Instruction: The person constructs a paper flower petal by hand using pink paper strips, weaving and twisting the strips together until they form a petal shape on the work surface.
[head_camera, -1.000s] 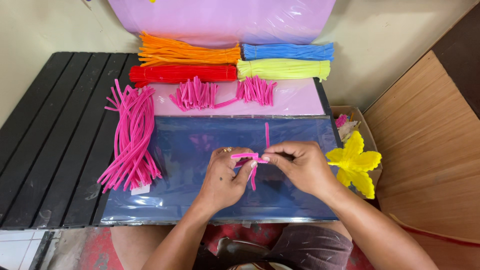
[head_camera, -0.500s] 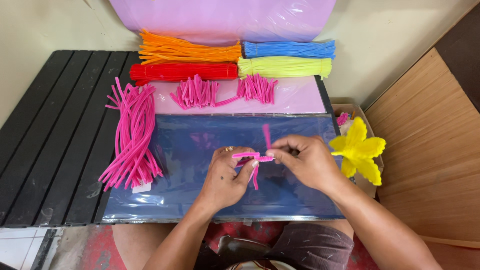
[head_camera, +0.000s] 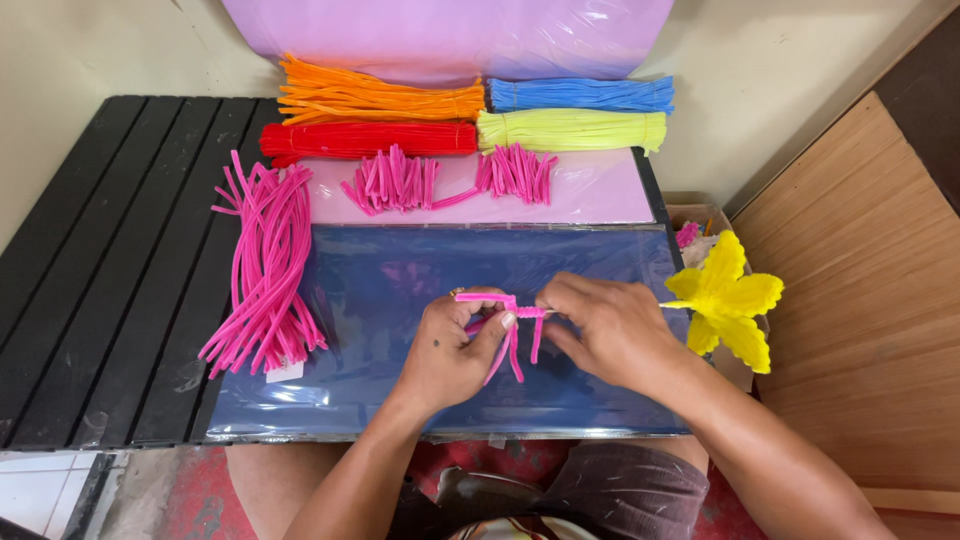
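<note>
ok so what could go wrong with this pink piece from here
1. Both the left hand and right hand pinch the small pink pipe-cleaner piece at fingertip level; a slip could let its loose hanging ends untwist.
2. The yellow flower sits right beside the right wrist at the table edge, so an outward elbow move might knock it off.
3. The glossy blue sheet under the hands looks slick and may slide if leaned on.

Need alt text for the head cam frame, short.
Two hands, left hand and right hand, pinch a bent pink pipe cleaner between them over a blue sheet. Bundles of pink, orange, red, blue and yellow-green pipe cleaners lie behind; a yellow flower sits right.
</note>
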